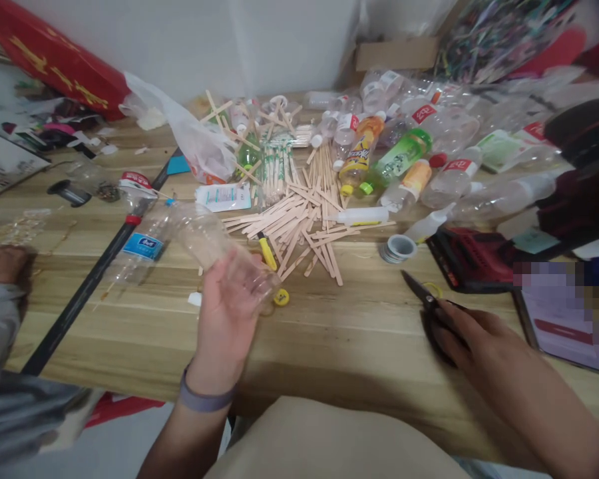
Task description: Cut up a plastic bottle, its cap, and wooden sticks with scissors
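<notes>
A clear plastic bottle (pixel 204 234) without a label is in the grip of my left hand (pixel 225 326), tilted above the table. Over on the right, my right hand (pixel 489 342) has its fingers closed at the handles of dark scissors (pixel 418 287), whose blades point away to the left. Beyond my left hand lie a yellow-handled cutter (pixel 266 251) and a yellow bottle cap (pixel 281 297). A grey roll of tape (pixel 398 249) stands just past the scissors' tip.
Many wooden sticks (pixel 299 219) spread across the table's middle. Plastic bottles (pixel 459 174) crowd the back right, near a red and black battery tool (pixel 472 259) and a phone (pixel 562 319). A dark pole (pixel 80 299) crosses the left side, near another person's hand (pixel 4 265).
</notes>
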A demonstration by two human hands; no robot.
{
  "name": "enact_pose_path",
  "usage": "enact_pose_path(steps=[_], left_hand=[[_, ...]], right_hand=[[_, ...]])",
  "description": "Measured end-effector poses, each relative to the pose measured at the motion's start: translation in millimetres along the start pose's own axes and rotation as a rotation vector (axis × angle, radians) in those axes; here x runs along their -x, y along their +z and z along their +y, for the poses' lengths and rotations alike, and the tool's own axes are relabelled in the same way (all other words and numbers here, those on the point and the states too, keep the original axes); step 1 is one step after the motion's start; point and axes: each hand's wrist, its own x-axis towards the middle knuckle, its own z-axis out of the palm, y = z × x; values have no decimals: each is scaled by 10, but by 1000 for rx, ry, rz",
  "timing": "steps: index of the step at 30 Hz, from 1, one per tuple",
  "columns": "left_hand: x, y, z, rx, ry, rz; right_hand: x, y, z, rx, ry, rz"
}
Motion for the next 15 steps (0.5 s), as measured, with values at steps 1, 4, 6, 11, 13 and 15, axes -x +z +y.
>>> enact_pose_path(steps=[1,4,6,11,13,15], left_hand=[[-1,-43,20,-12,21,25],[14,-140,43,-26,53,69],[37,-172,29,-19,43,61],[143,-165,-30,21,-37,9],[185,-170,-33,17,-47,52],[206,-204,-27,-16,-32,85]], right_hand=[[15,-4,-72,40,-25,25],[16,55,-444,24,-263,109],[-30,155,-771,-94,-605,114],[-384,348,-1517,-358,-966,-52],[-539,362,-1667,-452,-956,-240],[-614,379,-1646,-474,-898,-330]])
